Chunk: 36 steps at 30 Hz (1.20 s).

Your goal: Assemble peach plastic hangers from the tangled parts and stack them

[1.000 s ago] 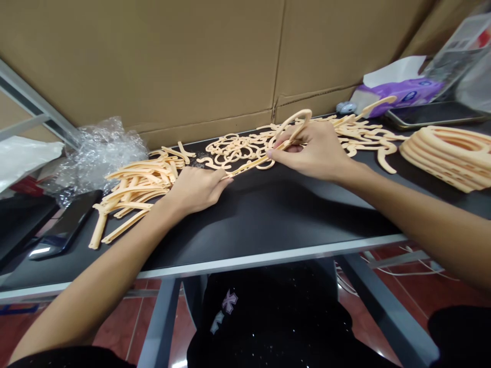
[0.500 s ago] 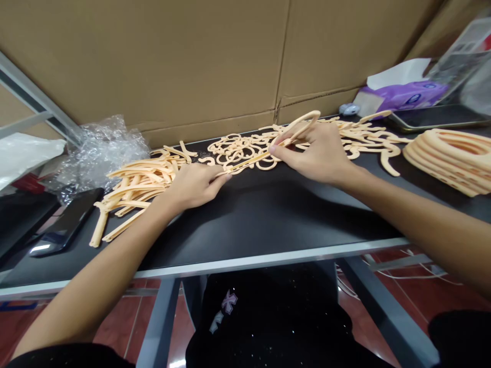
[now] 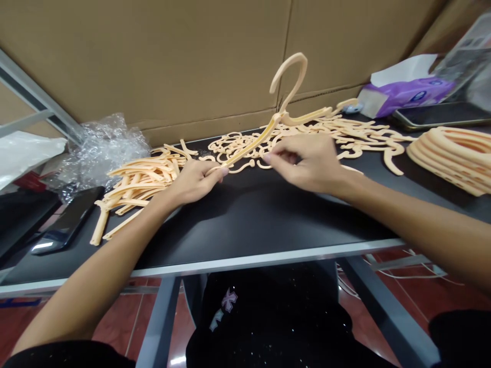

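Note:
My left hand (image 3: 194,180) pinches the near end of a peach plastic hanger (image 3: 268,128), which tilts up from the black table (image 3: 268,214) with its hook (image 3: 291,71) in the air. Its far arm (image 3: 310,116) reaches right. My right hand (image 3: 312,161) hovers just below the hanger's arm, fingers curled together, thumb meeting fingertips, apart from the hanger. Behind both hands lies a tangle of loose peach hooks (image 3: 238,145). A pile of straight peach arm pieces (image 3: 134,181) lies left of my left hand.
A stack of finished hangers (image 3: 452,153) sits at the right. Cardboard (image 3: 192,61) walls the back. Crumpled clear plastic (image 3: 99,148) and a phone (image 3: 67,222) lie at left. A purple tissue pack (image 3: 402,92) and a tray (image 3: 437,115) stand back right.
The hanger has swung up from lying low on the table to standing tilted with its hook raised. My right hand has let go of it and dropped slightly toward me.

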Available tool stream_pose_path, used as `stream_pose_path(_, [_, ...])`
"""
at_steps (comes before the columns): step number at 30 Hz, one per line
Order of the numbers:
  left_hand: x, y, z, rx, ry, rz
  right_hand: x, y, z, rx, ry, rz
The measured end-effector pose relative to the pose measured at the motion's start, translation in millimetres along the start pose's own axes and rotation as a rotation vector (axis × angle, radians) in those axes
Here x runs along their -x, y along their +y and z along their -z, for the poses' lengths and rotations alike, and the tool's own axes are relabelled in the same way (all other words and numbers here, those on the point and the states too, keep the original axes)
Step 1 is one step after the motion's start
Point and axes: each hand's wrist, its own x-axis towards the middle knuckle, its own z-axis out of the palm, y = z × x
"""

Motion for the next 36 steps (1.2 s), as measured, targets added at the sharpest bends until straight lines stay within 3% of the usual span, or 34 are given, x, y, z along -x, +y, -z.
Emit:
stream_pose_path(3, [1.3,8.1,-3.3,0.085,-0.046,-0.018,1.1,-0.1,-14.1,0.013,-0.15,-0.002])
stream_pose_path(6, [2.9,16.4,-3.7,0.18,-0.09,-0.048,-3.5,3.4,-20.3,-0.058,-0.161,-0.195])
stream_pose_path(9, [3.1,22.9,-1.2,0.255,-0.198,-0.068,-8.9,2.5,-18.1,-0.294,-0.142,-0.419])
stream_pose_path(12, [1.5,26.2,2.1,0.314,-0.319,-0.05,-10.4,-3.6,-12.8,-0.611,-0.258,-0.506])
stream_pose_path(16, [-0.6,26.7,5.7,0.32,-0.371,-0.034,-8.5,-8.2,-8.0,-0.801,-0.47,-0.445])
stream_pose_path(23, [0.5,25.9,7.4,0.343,-0.417,0.045,-11.1,-5.9,-1.5,-0.717,-0.611,-0.369])
stream_pose_path(28, [0.2,25.9,5.0,0.294,-0.42,-0.041,-13.7,-11.2,4.2,-0.672,-0.728,-0.374])
stream_pose_path(31, [-0.3,25.7,4.8,0.289,-0.403,-0.052,-13.5,-11.6,1.9,-0.621,-0.697,-0.395])
stream_pose_path(36, [-1.4,19.0,10.7,0.268,-0.276,-0.025,-9.4,-8.9,-8.9,-0.553,-0.448,-0.414])
